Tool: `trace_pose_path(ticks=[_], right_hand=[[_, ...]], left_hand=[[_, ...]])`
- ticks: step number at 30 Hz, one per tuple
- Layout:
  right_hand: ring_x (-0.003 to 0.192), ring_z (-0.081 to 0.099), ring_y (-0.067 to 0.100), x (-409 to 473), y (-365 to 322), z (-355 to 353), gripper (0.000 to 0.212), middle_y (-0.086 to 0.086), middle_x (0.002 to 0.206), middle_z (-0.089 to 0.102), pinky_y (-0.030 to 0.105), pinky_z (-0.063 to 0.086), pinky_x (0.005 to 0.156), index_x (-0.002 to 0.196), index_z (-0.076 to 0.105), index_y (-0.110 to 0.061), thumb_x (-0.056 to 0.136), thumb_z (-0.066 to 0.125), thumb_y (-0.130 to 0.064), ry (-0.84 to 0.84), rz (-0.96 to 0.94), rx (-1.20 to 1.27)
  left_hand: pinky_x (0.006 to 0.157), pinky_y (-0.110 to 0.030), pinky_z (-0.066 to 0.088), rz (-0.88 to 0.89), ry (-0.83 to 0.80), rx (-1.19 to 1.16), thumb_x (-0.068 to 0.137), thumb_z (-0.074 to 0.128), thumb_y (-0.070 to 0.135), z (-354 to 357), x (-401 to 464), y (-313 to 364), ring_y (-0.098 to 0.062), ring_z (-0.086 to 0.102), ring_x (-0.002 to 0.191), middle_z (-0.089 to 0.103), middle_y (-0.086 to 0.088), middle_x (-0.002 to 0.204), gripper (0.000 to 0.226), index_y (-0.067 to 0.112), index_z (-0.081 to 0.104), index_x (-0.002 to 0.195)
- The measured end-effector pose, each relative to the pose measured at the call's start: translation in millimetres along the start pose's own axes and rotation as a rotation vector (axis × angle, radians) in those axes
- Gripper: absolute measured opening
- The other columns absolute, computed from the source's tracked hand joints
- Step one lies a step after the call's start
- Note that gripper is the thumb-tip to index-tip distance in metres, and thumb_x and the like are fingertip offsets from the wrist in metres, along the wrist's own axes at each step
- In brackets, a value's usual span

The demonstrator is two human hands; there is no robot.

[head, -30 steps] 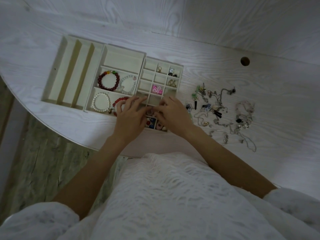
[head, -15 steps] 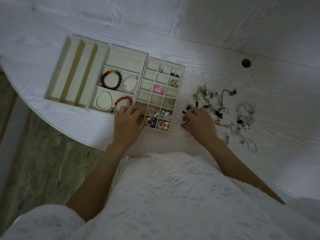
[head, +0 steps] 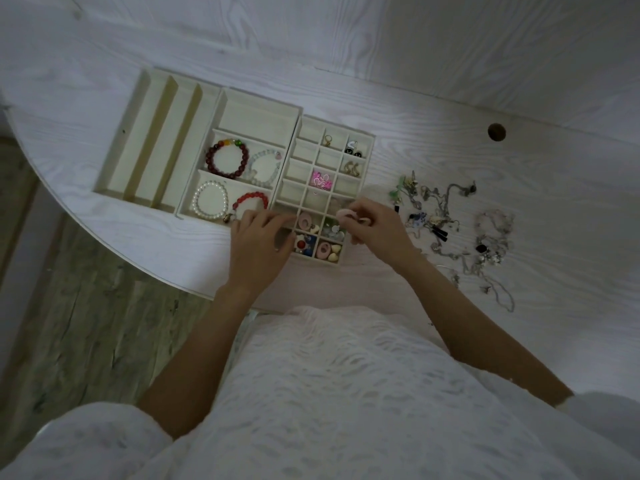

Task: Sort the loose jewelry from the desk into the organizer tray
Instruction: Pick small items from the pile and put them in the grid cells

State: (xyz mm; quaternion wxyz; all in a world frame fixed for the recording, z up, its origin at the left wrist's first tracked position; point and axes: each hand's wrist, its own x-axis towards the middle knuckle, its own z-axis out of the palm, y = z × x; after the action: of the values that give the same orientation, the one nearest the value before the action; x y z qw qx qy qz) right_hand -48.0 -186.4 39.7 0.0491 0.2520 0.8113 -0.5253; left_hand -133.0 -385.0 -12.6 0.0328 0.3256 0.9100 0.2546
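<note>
A cream organizer tray (head: 296,133) lies on the white desk, in three sections. Its right section is a grid of small cells holding earrings and small pieces. My right hand (head: 375,225) pinches a pale pink earring (head: 345,214) just above the grid's near right cells. My left hand (head: 258,242) rests with curled fingers on the grid's near left corner, and whether it holds anything is hidden. A heap of loose jewelry (head: 446,220), chains and earrings, lies on the desk to the right of the tray.
The middle section holds a dark red bracelet (head: 227,159), a pale bead bracelet (head: 265,168), a pearl bracelet (head: 210,200) and a red bracelet (head: 251,200). The left section has long slots (head: 152,140). A cable hole (head: 496,132) sits at the desk's far right.
My right hand came back from the loose heap to the grid, now pinching a pale pink earring. My left hand stayed at the tray's near left corner.
</note>
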Motion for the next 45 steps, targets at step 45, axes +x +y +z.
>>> trace_pose_path(ticks=[45], right_hand=[[0.067, 0.058, 0.026, 28.9, -23.0, 50.0, 0.026, 0.01, 0.069, 0.062, 0.026, 0.03, 0.055, 0.071, 0.073, -0.007, 0.077, 0.071, -0.032, 0.067, -0.251, -0.887]], left_hand=[[0.074, -0.03, 0.025, 0.213, -0.123, 0.097, 0.08, 0.051, 0.034, -5.6, 38.7, 1.5, -0.023, 0.045, 0.095, 0.064, -0.001, 0.101, 0.027, 0.022, 0.075, 0.082]])
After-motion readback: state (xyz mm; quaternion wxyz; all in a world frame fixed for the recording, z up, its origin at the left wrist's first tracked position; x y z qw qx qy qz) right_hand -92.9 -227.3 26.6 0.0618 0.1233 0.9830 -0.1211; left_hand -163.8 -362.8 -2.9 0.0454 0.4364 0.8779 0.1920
